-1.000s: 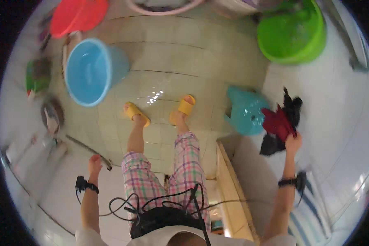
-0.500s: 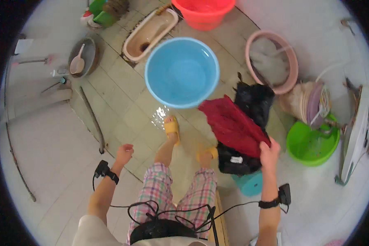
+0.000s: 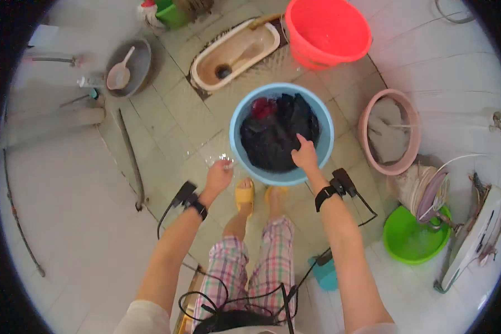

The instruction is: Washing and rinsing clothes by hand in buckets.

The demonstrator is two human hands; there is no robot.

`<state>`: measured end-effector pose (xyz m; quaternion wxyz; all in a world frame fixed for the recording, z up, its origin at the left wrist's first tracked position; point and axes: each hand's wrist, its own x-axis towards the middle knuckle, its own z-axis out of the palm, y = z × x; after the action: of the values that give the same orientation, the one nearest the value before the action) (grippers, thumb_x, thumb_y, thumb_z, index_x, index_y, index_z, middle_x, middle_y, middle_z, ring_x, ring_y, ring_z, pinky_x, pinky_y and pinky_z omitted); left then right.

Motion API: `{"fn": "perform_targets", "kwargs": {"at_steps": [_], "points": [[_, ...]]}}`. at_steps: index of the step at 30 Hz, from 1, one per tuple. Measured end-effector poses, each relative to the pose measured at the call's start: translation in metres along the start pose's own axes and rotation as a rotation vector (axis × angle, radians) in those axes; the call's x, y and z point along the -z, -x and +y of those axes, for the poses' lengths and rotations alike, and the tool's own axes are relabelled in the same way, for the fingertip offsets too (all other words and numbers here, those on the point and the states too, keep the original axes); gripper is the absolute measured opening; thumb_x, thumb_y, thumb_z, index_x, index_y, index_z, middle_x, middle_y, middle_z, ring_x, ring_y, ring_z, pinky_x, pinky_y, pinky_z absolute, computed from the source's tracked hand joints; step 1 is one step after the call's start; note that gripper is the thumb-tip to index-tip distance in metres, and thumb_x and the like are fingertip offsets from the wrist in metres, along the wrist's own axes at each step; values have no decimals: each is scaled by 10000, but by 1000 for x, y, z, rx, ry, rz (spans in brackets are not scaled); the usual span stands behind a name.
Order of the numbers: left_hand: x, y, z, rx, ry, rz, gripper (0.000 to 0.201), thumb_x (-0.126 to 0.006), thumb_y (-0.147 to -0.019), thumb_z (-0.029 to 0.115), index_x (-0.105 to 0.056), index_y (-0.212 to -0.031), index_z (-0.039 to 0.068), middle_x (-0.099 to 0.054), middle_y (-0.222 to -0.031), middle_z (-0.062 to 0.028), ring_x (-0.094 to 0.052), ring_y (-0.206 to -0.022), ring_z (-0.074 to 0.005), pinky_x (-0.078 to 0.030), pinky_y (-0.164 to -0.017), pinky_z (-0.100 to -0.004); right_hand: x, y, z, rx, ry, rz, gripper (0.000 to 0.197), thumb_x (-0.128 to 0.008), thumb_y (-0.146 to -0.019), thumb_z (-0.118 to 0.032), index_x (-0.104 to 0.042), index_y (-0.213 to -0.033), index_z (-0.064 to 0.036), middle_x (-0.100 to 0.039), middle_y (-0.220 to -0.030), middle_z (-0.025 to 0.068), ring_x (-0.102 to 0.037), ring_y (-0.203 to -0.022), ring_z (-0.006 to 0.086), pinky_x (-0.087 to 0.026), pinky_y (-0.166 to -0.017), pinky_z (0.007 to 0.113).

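Observation:
Dark clothes [image 3: 273, 136] lie in a round light blue tub [image 3: 235, 139] on the tiled floor, with a dark red garment [image 3: 263, 107] partly showing among them. Over the near right part of the tub, my right hand [image 3: 304, 155] is open with its index finger stretched out; nothing shows in its grip. My left hand [image 3: 220, 175] hovers just outside the tub's near left rim, fingers curled in and seemingly holding nothing. Each wrist wears a black strap with a small device and a cable.
A red tub [image 3: 328, 33] and a squat toilet [image 3: 234, 55] lie beyond. To the right stand a pink basin [image 3: 366, 136] with pale contents and a green basin [image 3: 414, 236]. On the left are a grey basin [image 3: 142, 61] holding a ladle [image 3: 118, 75] and a long stick [image 3: 129, 156]. Water wets the floor.
The red and black clothes, gripped by my right hand at the right earlier, now lie in the blue tub. My right hand has let go and moved left; my left hand has moved forward.

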<state>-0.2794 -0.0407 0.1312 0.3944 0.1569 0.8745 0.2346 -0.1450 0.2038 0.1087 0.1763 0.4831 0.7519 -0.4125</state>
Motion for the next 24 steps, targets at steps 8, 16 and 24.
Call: {"fn": "perform_targets", "kwargs": {"at_steps": [8,16,24], "points": [[-66,-53,85,-78,-255,-221,1159,-763,-455,68,-22,-1328,248,55,-1314,-310,-323,-1095,-498,-406,-850,-431,-18,-12,16,207,580,-192,1022,-775,-490,-152,-173,-1279,-392,26,-1367,180,-165,-1189,476,-316,-800,652],[-125,-112,53,-36,-368,-185,1076,-754,-450,1,-152,-1303,256,103,-1317,-273,-283,-1080,-551,-396,-870,-468,-58,-84,40,287,755,-255,945,-767,-510,-214,-226,-1269,-366,-39,-1350,178,-202,-1178,459,-359,-801,609],[-163,-154,17,-224,-465,-302,630,-700,-562,125,-436,-1135,114,-337,-1214,-243,-544,-855,-367,-470,-727,-414,-102,-128,103,201,644,-259,581,-593,-671,-135,-388,-1210,-210,-431,-1120,205,-461,-990,386,-439,-777,443]]}}
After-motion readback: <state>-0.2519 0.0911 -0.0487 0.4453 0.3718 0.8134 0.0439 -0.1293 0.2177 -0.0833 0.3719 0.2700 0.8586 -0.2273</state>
